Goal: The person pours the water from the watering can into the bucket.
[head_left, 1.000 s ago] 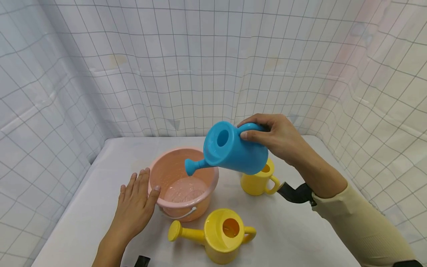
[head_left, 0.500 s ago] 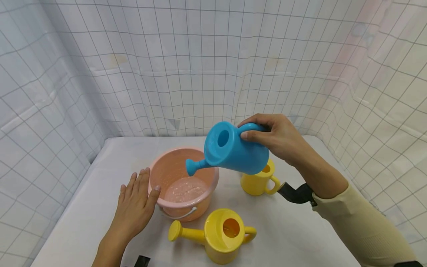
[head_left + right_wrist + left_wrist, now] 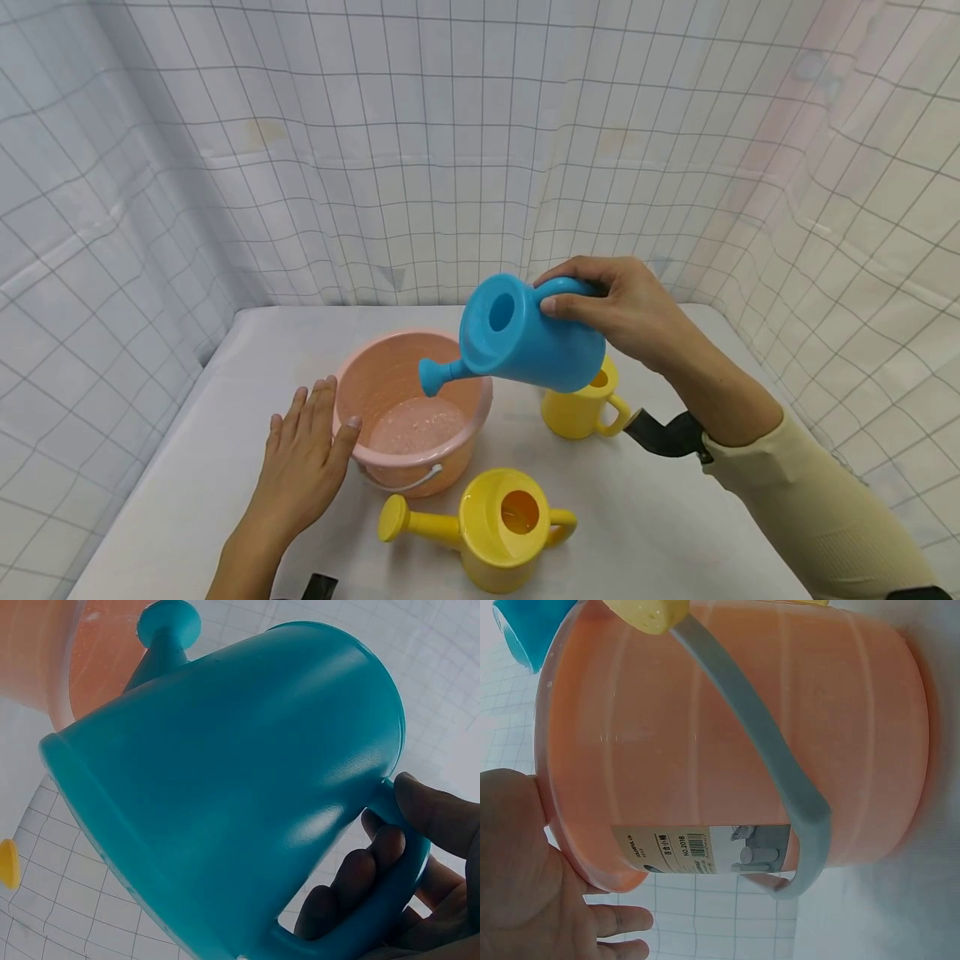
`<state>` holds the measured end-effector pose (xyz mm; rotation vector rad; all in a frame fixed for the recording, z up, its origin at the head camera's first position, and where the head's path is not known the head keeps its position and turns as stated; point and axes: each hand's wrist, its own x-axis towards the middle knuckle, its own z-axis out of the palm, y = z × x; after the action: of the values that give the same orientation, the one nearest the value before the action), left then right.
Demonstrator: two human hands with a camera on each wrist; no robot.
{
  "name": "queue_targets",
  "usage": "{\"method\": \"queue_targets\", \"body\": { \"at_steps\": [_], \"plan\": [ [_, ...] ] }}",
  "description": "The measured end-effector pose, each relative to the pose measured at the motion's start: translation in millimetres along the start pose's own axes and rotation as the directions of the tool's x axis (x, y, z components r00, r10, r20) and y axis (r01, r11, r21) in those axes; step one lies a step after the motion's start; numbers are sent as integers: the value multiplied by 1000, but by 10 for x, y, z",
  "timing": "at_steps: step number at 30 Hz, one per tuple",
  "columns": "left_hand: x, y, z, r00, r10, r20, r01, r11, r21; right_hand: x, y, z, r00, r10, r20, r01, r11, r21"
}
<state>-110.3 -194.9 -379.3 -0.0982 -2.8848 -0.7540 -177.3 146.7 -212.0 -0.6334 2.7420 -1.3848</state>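
Note:
A blue watering can [image 3: 536, 346] hangs tilted in the air, its spout over the pink bucket [image 3: 480, 417]. My right hand [image 3: 611, 304] grips it by the handle; in the right wrist view the fingers [image 3: 356, 874] curl through the loop. Rippled water [image 3: 418, 425] lies in the bottom of the bucket. With fingers straight, my left hand [image 3: 307, 458] rests against the bucket's left rim. In the left wrist view the bucket wall [image 3: 742, 735] shows a paper label [image 3: 705, 849] and a grey handle [image 3: 765, 742]. Whether water leaves the spout is too small to tell.
A yellow watering can [image 3: 498, 533] with liquid inside stands in front of the bucket. Another yellow can [image 3: 573, 412] stands behind, partly hidden by the blue one. White table cloth [image 3: 675, 517] lies beneath, and a gridded curtain [image 3: 480, 167] surrounds the table.
The blue watering can has shifted very slightly to the right. The water surface in the bucket ripples differently. My left hand stays where it was.

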Motion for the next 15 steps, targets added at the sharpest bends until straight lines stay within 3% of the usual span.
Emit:
{"method": "queue_targets", "body": {
  "at_steps": [15],
  "plan": [
    [1,3,-7,1000,-1,2,1,1000,-1,-4,-14,-3,1000,1,4,-1,1000,-2]
  ]
}}
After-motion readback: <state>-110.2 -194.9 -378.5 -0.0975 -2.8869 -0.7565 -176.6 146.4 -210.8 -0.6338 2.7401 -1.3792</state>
